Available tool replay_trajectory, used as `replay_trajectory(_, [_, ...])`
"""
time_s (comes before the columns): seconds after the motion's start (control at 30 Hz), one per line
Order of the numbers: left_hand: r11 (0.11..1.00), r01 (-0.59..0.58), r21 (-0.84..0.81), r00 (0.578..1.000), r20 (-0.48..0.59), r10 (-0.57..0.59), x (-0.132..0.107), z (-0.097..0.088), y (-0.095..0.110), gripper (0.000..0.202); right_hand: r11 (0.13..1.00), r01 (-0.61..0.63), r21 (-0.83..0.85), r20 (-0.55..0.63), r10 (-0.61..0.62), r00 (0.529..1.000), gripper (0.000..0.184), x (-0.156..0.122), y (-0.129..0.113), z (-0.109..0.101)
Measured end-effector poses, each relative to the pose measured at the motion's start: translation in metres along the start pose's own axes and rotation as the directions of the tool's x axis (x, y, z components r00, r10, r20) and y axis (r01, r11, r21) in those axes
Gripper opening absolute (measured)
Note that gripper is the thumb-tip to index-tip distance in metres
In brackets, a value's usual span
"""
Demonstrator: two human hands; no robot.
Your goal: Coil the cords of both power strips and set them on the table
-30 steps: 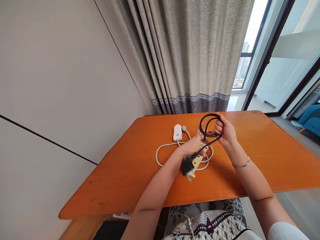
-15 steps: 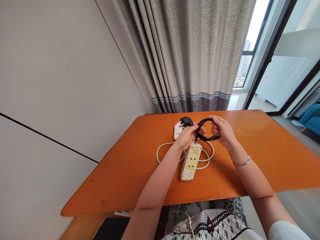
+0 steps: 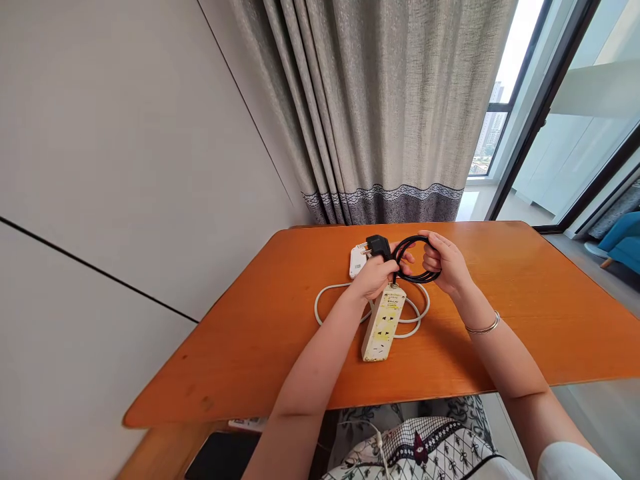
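Both my hands hold a coiled black power cord above the table. My left hand grips the cord close to its black plug, whose prongs point left. My right hand pinches the far right side of the loops. Below the coil lies a worn, yellowed power strip, and the black cord runs down to its top end. Behind my left hand sits a white power strip or adapter, partly hidden. A white cable loops on the table around and beneath the yellowed strip.
The orange wooden table reaches from the wall at left toward the window side. A grey curtain hangs behind it. A black flat object lies below the table's front left edge, and a blue chair stands far right.
The plug has turned slightly and shifted a little right in my left hand. My right hand keeps its hold on the loops, almost unmoved.
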State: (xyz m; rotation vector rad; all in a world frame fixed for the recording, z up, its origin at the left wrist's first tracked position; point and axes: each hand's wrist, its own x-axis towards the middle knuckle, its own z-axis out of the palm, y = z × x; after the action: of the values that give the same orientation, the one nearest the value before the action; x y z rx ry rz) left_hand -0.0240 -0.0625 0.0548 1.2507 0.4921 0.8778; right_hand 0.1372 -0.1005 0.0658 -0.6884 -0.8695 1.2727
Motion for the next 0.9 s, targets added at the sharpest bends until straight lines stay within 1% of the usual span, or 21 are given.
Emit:
replay_trajectory(0.1, [0.998,0.008,-0.062,0.999,0.032,-0.006,-0.002,0.001,0.003,0.055,1.000,0.017,-0.023,0.021,-0.016,1.000,0.036,-0.001,-0.001,0.000])
replay_trajectory(0.2, [0.987,0.047,-0.151,0.996,0.082,-0.035,-0.004,0.001,0.007,0.038,0.998,0.046,-0.043,0.034,-0.044,0.998,0.037,-0.001,-0.001,0.000])
replay_trajectory(0.27, [0.979,0.061,-0.195,0.996,0.074,-0.048,-0.004,0.002,0.007,0.028,0.996,0.063,-0.061,0.039,-0.061,0.997,0.037,-0.001,0.000,0.000])
replay_trajectory(0.33, [0.972,0.058,-0.227,0.998,0.019,-0.055,-0.003,0.002,0.006,0.019,0.993,0.078,-0.091,0.047,-0.074,0.996,0.039,0.000,0.002,-0.001])
replay_trajectory(0.4, [0.965,0.049,-0.257,0.997,-0.051,-0.064,-0.001,0.003,0.005,0.010,0.982,0.103,-0.155,0.055,-0.096,0.994,0.042,0.001,0.005,-0.002])
replay_trajectory(0.5, [0.960,0.018,-0.281,0.989,-0.136,-0.059,0.003,0.003,0.003,0.007,0.948,0.142,-0.284,0.040,-0.136,0.990,0.049,0.004,0.013,-0.005])
replay_trajectory(0.57, [0.957,-0.018,-0.289,0.980,-0.194,-0.040,0.005,0.003,0.003,0.007,0.935,0.140,-0.327,0.020,-0.141,0.990,0.055,0.008,0.021,-0.009])
replay_trajectory(0.67, [0.943,-0.095,-0.318,0.953,-0.304,-0.006,0.008,0.002,0.006,0.011,0.944,0.108,-0.313,0.039,-0.101,0.994,0.064,0.012,0.037,-0.013])
replay_trajectory(0.73, [0.922,-0.155,-0.355,0.926,-0.377,0.010,0.009,0.000,0.010,0.014,0.948,0.059,-0.314,0.121,-0.022,0.992,0.070,0.013,0.048,-0.014])
replay_trajectory(0.77, [0.908,-0.185,-0.376,0.912,-0.409,0.016,0.010,-0.001,0.013,0.015,0.945,0.020,-0.327,0.191,0.045,0.981,0.074,0.012,0.053,-0.014])
replay_trajectory(0.8, [0.892,-0.217,-0.396,0.898,-0.440,0.023,0.010,-0.003,0.016,0.015,0.936,-0.024,-0.352,0.272,0.127,0.954,0.079,0.011,0.059,-0.013])
replay_trajectory(0.83, [0.876,-0.252,-0.412,0.881,-0.473,0.031,0.010,-0.006,0.018,0.016,0.919,-0.063,-0.390,0.355,0.213,0.910,0.084,0.009,0.064,-0.011])
replay_trajectory(0.87, [0.859,-0.288,-0.424,0.862,-0.506,0.039,0.010,-0.008,0.021,0.016,0.894,-0.086,-0.440,0.425,0.292,0.857,0.089,0.007,0.068,-0.010])
replay_trajectory(0.9, [0.843,-0.320,-0.432,0.843,-0.536,0.045,0.010,-0.011,0.024,0.017,0.865,-0.087,-0.494,0.472,0.351,0.808,0.092,0.004,0.073,-0.008])
